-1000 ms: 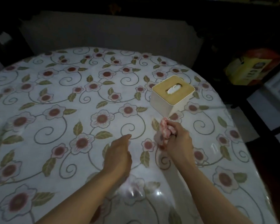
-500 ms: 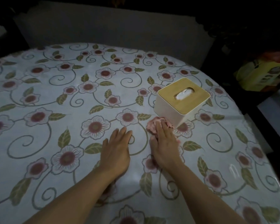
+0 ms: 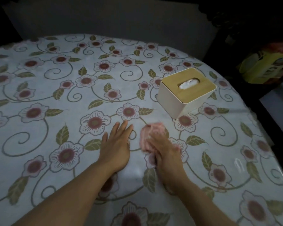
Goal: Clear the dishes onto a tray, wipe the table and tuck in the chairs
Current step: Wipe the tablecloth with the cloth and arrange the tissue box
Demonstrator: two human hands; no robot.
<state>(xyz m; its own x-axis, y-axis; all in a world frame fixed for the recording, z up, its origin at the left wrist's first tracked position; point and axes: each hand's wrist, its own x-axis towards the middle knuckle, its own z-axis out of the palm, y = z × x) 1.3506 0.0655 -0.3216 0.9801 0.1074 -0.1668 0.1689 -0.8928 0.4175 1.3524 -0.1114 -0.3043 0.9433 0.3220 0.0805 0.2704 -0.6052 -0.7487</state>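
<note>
Two hands on table [image 3: 39, 95]: right hand [image 3: 166, 149] presses pink cloth [image 3: 151, 133], left hand [image 3: 115, 147] flat.

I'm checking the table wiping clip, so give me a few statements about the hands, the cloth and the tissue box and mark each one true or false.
1. The right hand presses a pink cloth onto the table. True.
2. The left hand holds the cloth. False: it lies flat on the table, fingers straight, holding nothing.
3. The tissue box has a wooden lid with a tissue showing in the slot. True.
4. The cloth touches the tissue box. False: a strip of tablecloth shows between them.
5. Dishes stand beside the box. False: none show on the table.
</note>
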